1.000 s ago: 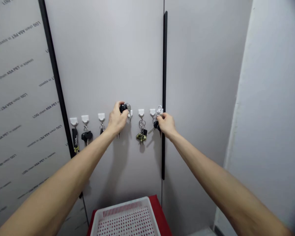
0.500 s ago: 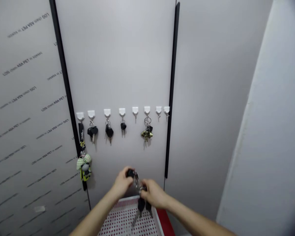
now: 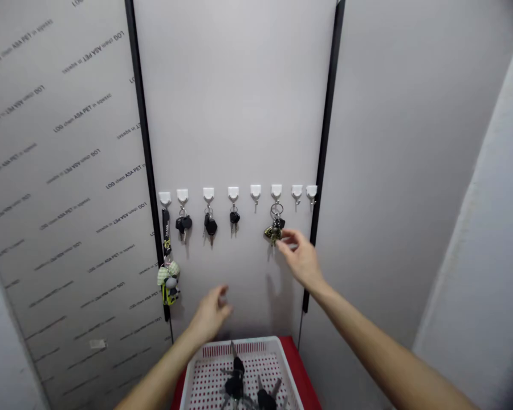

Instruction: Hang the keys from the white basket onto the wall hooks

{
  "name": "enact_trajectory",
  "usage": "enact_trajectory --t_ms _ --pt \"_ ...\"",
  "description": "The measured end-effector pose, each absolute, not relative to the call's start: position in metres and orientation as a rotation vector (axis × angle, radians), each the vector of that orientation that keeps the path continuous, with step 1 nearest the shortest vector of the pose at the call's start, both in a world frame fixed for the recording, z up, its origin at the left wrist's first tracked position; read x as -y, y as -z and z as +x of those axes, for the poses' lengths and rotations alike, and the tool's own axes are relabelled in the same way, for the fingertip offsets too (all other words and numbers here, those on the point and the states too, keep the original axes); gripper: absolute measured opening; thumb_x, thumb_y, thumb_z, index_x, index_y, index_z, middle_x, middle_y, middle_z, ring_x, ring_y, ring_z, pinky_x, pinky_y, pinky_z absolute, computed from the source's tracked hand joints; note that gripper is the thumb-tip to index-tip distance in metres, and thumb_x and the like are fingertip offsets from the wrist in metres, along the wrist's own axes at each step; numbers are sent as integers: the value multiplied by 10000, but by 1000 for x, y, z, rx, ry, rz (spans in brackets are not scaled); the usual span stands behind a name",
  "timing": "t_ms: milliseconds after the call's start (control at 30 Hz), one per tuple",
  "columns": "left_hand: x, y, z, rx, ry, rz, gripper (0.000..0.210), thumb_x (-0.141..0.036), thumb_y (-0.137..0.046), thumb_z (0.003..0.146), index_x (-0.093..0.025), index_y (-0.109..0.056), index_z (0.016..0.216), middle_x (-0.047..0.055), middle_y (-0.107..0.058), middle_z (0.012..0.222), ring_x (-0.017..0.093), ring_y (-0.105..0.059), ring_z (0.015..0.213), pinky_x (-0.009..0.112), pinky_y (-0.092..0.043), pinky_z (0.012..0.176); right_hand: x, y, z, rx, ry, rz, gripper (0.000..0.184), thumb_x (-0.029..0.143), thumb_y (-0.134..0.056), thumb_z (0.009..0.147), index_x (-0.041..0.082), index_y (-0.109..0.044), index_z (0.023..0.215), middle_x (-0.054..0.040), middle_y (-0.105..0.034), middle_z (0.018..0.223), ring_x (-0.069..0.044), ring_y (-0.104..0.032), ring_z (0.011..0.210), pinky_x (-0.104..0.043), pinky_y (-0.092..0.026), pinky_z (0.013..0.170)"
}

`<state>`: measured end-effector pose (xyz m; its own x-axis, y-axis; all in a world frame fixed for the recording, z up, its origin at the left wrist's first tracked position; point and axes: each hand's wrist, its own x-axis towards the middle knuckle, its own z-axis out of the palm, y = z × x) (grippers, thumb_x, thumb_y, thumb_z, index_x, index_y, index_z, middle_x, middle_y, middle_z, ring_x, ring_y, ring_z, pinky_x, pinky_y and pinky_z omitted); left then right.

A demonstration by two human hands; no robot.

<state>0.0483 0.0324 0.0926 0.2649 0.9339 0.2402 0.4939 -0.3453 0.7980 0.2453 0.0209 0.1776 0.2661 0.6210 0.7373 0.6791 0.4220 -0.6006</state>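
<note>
My right hand [image 3: 301,259] is raised at the wall. Its thumb and fingers are apart at the right side of a key bunch [image 3: 275,232] with a gold-green charm, which hangs by a ring from a hook; whether the fingertips touch it I cannot tell. Lower down, my left hand [image 3: 211,314] is held in the air above the basket's far edge, fingers apart and nothing in them. Beneath it stands a white perforated basket [image 3: 256,345]. Inside lie black-headed keys [image 3: 234,385] and, to their right, more black-headed keys [image 3: 267,398].
Several white hooks [image 3: 255,190] run in a row across the wall. Key bunches [image 3: 211,226] hang on some of them, and a black strap with a green plush charm [image 3: 169,276] hangs far left. The basket rests on a red surface [image 3: 297,364]. Black strips [image 3: 143,131] flank the panel.
The keys that both hands held over the basket are now lying in it. My right hand has risen to the hanging bunch; my left hand is empty. The view has shifted left.
</note>
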Motion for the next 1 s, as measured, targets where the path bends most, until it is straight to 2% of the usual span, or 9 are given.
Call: enact_trajectory --t_ms 100,167,267,367,500,600,733,900,1000 --pt "-50 -141 53 -1363 -1528 1955 391 -224 -438 626 -159 -404 1011 74 -473 961 153 -471 827 288 -367 723 -36 -208 252 1293 233 -1314 408 369 -471 586 159 -431 933 -76 -511 885 -172 -479 762 -303 -379 623" --pt "-57 -167 63 -1368 -1691 2058 396 -233 -455 626 -166 -397 1012 72 -463 961 153 -470 828 290 -363 734 -47 -212 253 1324 233 -1417 395 375 -461 583 148 -445 905 -76 -524 831 -171 -481 728 -290 -367 602" --pt "-66 -193 83 -1415 -1708 2146 463 -254 -476 620 -163 -351 1056 81 -480 948 164 -481 817 294 -369 721 -59 -213 252 1370 209 -1536 247 347 -408 613 155 -499 739 -53 -532 684 -157 -475 625 -270 -347 557" --pt "-76 -212 101 -1558 -1673 2075 434 -279 -453 639 -165 -357 1047 79 -537 843 187 -506 772 304 -379 671 -61 -225 254 1363 225 -1470 200 323 -362 635 165 -484 646 -29 -510 596 -141 -452 565 -253 -336 531" --pt "-83 -240 105 -1553 -1722 2021 236 -248 -397 665 -174 -477 875 59 -568 743 168 -523 711 264 -377 632 -54 -255 260 1300 275 -1325 172 304 -348 645 172 -458 645 -14 -491 584 -129 -434 552 -240 -324 517" --pt "-81 -255 98 -1403 -1750 2064 213 -275 -339 690 -162 -507 758 38 -559 663 136 -515 635 231 -373 584 -45 -263 258 1427 195 -1287 166 291 -323 666 176 -433 622 10 -449 527 -108 -404 497 -221 -305 476" --pt "-76 -265 83 -1455 -1529 2264 275 -337 -307 683 -150 -502 629 31 -519 590 134 -481 569 223 -345 513 -33 -234 243 1882 41 -1358 152 250 -332 670 169 -378 550 27 -402 493 -83 -369 471 -199 -270 452" --pt "-74 -288 70 -1541 -563 2522 217 -277 -353 624 -151 -450 476 10 -434 437 118 -414 412 232 -298 423 -28 -190 225 2169 -56 -1430 162 230 -297 697 161 -364 566 28 -400 497 -64 -345 459 -186 -241 449" --pt "-73 -306 68 -1559 -413 2540 198 -284 -382 598 -153 -454 469 10 -432 419 114 -408 394 233 -297 421 -28 -182 219 2265 -100 -1437 167 221 -283 702 157 -379 582 23 -414 513 -59 -339 462 -180 -232 446"
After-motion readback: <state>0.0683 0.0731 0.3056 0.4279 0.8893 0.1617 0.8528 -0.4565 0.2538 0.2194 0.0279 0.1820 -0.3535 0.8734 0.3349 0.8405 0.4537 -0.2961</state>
